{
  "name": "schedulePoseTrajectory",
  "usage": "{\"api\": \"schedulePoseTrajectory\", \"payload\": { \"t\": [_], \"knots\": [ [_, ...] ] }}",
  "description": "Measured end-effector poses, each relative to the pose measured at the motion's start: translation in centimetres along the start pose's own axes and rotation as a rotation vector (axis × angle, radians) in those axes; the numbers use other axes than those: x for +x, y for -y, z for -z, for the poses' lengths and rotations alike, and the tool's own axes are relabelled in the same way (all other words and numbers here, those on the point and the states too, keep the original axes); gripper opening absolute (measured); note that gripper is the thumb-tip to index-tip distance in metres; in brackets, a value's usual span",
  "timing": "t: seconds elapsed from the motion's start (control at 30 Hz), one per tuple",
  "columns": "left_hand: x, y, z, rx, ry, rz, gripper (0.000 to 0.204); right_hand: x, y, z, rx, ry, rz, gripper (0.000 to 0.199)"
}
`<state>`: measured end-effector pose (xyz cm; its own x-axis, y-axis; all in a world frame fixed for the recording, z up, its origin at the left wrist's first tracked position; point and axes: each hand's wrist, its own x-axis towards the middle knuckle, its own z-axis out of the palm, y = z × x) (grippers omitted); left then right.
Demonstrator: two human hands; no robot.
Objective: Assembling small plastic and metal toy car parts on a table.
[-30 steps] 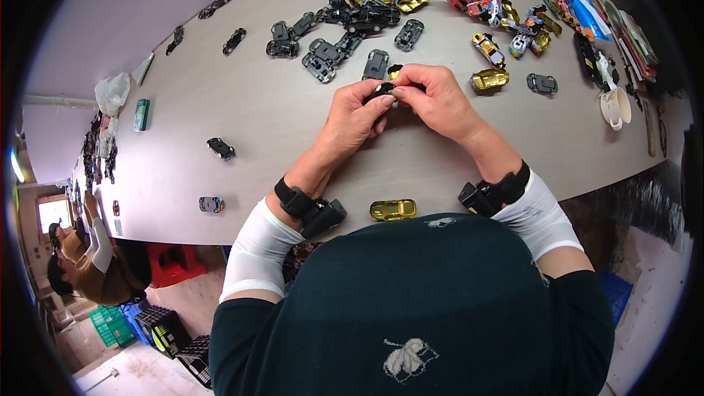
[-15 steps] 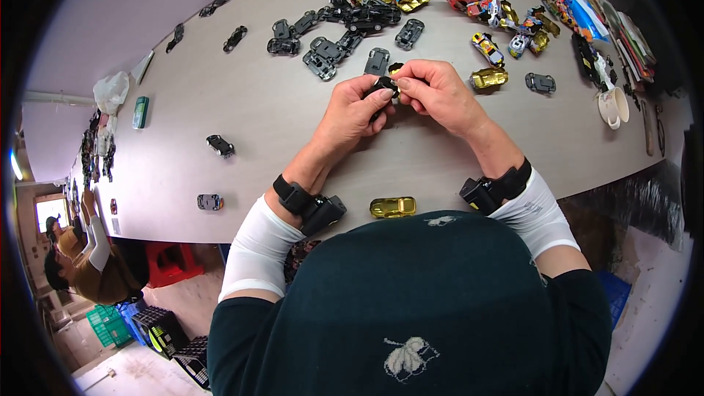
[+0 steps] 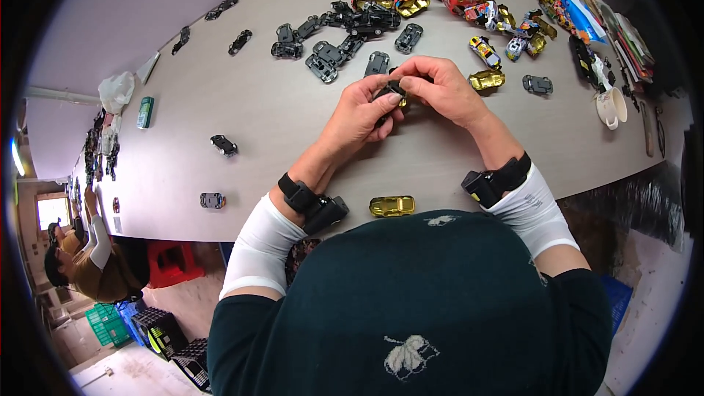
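Over the middle of the table, my left hand (image 3: 363, 111) is closed around a small black toy car (image 3: 394, 89). A bit of gold shows beside my left thumb, and my fingers hide much of the car. My right hand (image 3: 446, 95) has its thumb and bent fingers pressed at the car's far right side. Whatever lies between those fingertips is hidden. Just beyond my hands lies a grey car base (image 3: 378, 64). A gold toy car (image 3: 486, 79) sits beyond my right hand, with a yellow patterned one (image 3: 485, 52) behind it. Close to my body rests another gold car (image 3: 391, 206).
Dark car bases (image 3: 326, 55) pile up at the far middle, colourful cars (image 3: 469, 4) at the far right. A white mug (image 3: 611, 108) stands near the right edge. Two dark cars (image 3: 224, 145) (image 3: 213, 200) lie to the left. Another person (image 3: 95, 268) works at the left.
The toy car has turned a little in my hands, and more gold shows near my left thumb. My right fingers have shifted slightly over it.
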<state>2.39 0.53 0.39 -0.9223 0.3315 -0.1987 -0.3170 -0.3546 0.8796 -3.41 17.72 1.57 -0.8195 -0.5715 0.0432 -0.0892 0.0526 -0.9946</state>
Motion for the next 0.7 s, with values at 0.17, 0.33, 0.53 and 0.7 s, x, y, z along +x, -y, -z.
{"api": "schedulePoseTrajectory", "payload": {
  "t": [0.17,0.33,0.53,0.7],
  "knots": [
    [0.2,0.2,0.5,0.204,-0.002,-0.017,0.036,0.1,-0.7,0.0,-0.181,0.05,-0.043,0.014],
    [-1.7,-2.9,2.6,0.739,-0.344,-0.227,0.024,-0.3,0.8,-0.5,-0.301,0.061,-0.095,0.016],
    [-5.0,-8.9,1.0,0.601,-0.364,-0.439,0.021,-1.4,0.6,-5.6,-0.383,0.368,0.113,0.022],
    [-6.0,-7.2,0.3,0.652,-0.27,-0.375,0.02,1.3,0.6,0.6,-0.576,-0.032,0.188,0.021]
  ]
}}
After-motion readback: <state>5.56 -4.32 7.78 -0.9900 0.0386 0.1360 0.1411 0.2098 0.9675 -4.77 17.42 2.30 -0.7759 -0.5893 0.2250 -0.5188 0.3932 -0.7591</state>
